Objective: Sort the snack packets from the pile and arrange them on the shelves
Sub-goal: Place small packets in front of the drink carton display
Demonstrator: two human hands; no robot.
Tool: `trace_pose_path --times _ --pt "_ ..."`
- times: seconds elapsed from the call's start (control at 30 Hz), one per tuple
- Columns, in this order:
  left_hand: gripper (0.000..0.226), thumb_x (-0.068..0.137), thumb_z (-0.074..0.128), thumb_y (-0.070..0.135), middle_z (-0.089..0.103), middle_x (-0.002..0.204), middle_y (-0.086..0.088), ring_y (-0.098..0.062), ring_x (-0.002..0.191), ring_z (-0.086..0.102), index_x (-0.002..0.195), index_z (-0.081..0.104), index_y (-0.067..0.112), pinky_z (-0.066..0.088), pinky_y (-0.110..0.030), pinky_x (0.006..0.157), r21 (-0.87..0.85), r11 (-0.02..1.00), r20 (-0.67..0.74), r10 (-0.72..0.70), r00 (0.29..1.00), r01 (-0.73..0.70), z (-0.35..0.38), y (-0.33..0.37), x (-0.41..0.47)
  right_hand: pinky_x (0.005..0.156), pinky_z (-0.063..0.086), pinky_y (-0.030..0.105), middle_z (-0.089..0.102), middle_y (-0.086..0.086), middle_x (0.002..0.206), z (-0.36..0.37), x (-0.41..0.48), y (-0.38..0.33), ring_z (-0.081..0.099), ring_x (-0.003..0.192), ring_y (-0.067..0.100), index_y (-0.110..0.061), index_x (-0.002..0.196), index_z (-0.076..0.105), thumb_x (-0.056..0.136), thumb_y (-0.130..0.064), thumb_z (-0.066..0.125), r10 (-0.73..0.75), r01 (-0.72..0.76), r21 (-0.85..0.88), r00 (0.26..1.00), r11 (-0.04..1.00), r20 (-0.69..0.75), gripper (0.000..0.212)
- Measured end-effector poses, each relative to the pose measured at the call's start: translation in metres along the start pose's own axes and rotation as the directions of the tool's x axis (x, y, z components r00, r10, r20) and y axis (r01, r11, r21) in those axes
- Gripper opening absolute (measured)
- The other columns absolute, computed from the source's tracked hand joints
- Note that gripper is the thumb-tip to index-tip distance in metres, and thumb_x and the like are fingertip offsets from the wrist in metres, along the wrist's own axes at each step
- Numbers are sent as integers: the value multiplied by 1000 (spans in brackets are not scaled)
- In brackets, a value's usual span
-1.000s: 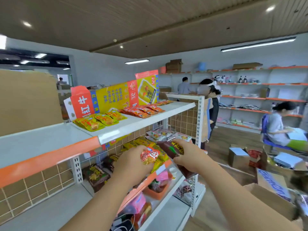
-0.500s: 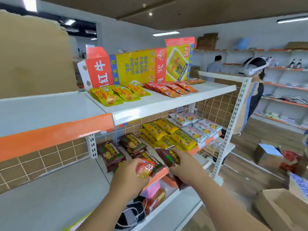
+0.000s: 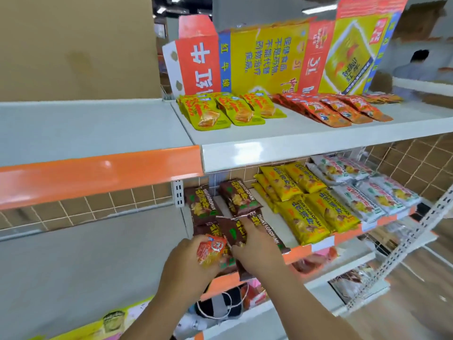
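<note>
Both hands have come forward and down since a second ago, reaching the near-left end of the middle shelf [image 3: 297, 255]. Side by side and almost touching, both arms stretch away from the camera. The left hand [image 3: 181, 268] is curled, knuckles up, clutching a small orange packet [image 3: 209, 250] at its fingertips. The right hand [image 3: 259, 253] lies on a brown packet [image 3: 236, 233], index finger stretched along it and thumb hooked at its left edge, holding it down on the shelf. This packet lies flat, long axis running near to far, just in front of the other brown packets [image 3: 201, 204] and left of the yellow packets [image 3: 306, 212].
</note>
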State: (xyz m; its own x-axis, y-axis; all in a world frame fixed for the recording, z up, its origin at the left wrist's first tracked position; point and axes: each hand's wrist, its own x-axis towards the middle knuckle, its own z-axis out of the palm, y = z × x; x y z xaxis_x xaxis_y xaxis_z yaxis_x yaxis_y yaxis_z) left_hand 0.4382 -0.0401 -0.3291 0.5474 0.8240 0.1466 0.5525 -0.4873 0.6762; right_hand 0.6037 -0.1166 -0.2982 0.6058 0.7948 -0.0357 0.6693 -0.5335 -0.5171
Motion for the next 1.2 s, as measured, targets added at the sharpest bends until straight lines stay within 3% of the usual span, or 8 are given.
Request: trace_pose_path --times 0.2,0.3,0.47,0.7,1.03,1.2 --pt "55 79 75 50 52 102 12 -8 91 56 129 55 41 45 -20 72 57 981 -120 -177 977 185 -8 -6 -18 88 54 42 41 9 139 25 19 -18 58 114 34 -39 152 28 82 -43 61 -116 118 -35 992 992 47 78" --pt "53 80 75 45 55 105 9 -10 92 60 129 57 40 52 -26 78 27 969 -201 -235 951 245 -10 -7 -29 95 50 44 36 11 144 32 27 -25 50 120 36 -39 153 27 87 -44 57 -195 198 -81 980 977 45 73" --pt "50 79 76 44 55 99 11 -9 86 61 126 59 39 50 -26 74 27 951 -268 -290 919 308 -7 -4 -54 93 47 43 26 12 149 47 25 -19 42 125 37 -42 155 14 93 -49 47 -147 172 -162 977 972 155 71" --pt "53 80 76 46 54 98 13 -10 86 61 129 57 39 50 -24 73 50 944 -294 -297 908 325 -14 -9 -60 92 47 42 35 13 143 46 30 -21 42 124 34 -38 156 16 96 -45 46 -160 170 -123 983 978 87 68" --pt "54 79 75 48 55 102 12 -8 89 60 129 56 40 55 -27 76 37 965 -274 -240 931 260 -11 0 -48 105 40 46 17 12 160 45 29 -21 29 139 40 -40 158 0 92 -67 45 -141 173 -144 968 974 209 84" --pt "55 79 76 48 55 104 10 -9 93 59 130 56 39 53 -25 76 36 976 -260 -199 945 215 -9 9 -33 104 44 50 29 11 156 32 30 -10 38 135 40 -43 156 8 89 -69 45 -160 172 -70 975 983 154 81"
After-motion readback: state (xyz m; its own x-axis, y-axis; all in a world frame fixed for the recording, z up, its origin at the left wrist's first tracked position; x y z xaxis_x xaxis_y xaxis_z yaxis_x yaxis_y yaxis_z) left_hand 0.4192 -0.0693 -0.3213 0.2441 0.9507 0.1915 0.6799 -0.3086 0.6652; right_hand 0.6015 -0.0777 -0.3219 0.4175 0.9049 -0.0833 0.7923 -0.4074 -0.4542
